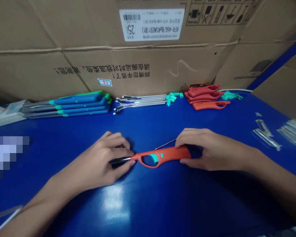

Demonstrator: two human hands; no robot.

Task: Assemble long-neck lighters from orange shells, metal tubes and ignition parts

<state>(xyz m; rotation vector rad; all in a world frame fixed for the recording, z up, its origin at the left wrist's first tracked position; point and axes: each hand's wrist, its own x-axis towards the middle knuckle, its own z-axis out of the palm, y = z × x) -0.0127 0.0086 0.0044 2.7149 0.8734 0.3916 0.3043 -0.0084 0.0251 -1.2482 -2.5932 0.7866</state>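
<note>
A long-nosed orange lighter [172,154] with a green trigger and a dark metal tube [120,160] lies across the middle of the blue table. My left hand [111,158] is closed round the front of it, thumb and fingers pinching where the tube meets the orange body. At the other end, my right hand [199,148] grips the rear of the handle between thumb and fingers. A thin metal rod [165,144] shows just behind the handle, by my right fingertips; whether they touch it I cannot tell.
Along the back lie blue lighters [84,104], metal tubes with wires [150,100], green small parts [172,98] and orange-red handles [207,95]. A cardboard wall [88,33] rises behind them. Clear plastic pieces [266,136] are at the right, and a pale box [7,113] at the left.
</note>
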